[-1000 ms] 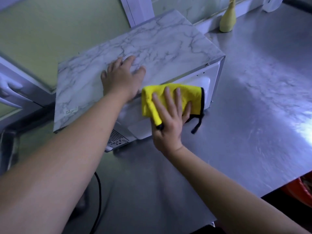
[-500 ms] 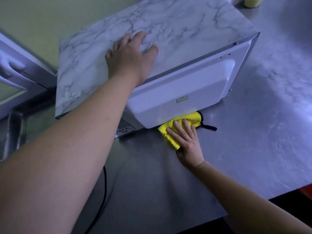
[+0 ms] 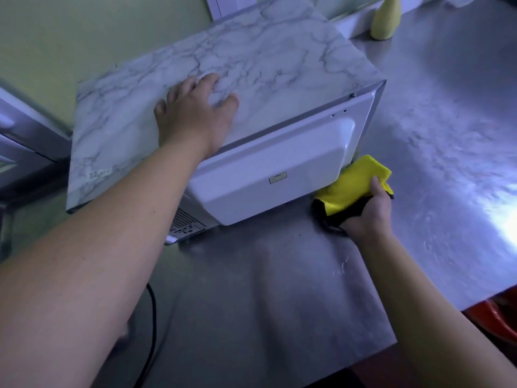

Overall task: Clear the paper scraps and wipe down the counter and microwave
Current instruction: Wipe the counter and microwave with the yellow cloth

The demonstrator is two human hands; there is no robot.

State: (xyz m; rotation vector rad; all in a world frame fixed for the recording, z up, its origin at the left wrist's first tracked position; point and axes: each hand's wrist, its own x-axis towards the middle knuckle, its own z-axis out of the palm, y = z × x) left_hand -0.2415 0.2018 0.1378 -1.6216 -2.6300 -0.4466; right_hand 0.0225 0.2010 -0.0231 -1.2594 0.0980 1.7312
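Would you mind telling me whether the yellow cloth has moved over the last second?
Yes. The yellow cloth, gripped by the right hand, went down the microwave's white panel, then rightward to its corner.

I see a pale green wall point(image 3: 84, 37) across the upper left, a white frame point(image 3: 223, 7) at top centre, and a red tub point(image 3: 492, 320) lower right.

Kitchen: steel counter point(image 3: 279, 289), marble-wrapped microwave point(image 3: 251, 60), yellow bottle point(image 3: 386, 21) by wall.

Left hand point(image 3: 195, 116) flat, right hand point(image 3: 369, 212) apparently clenched
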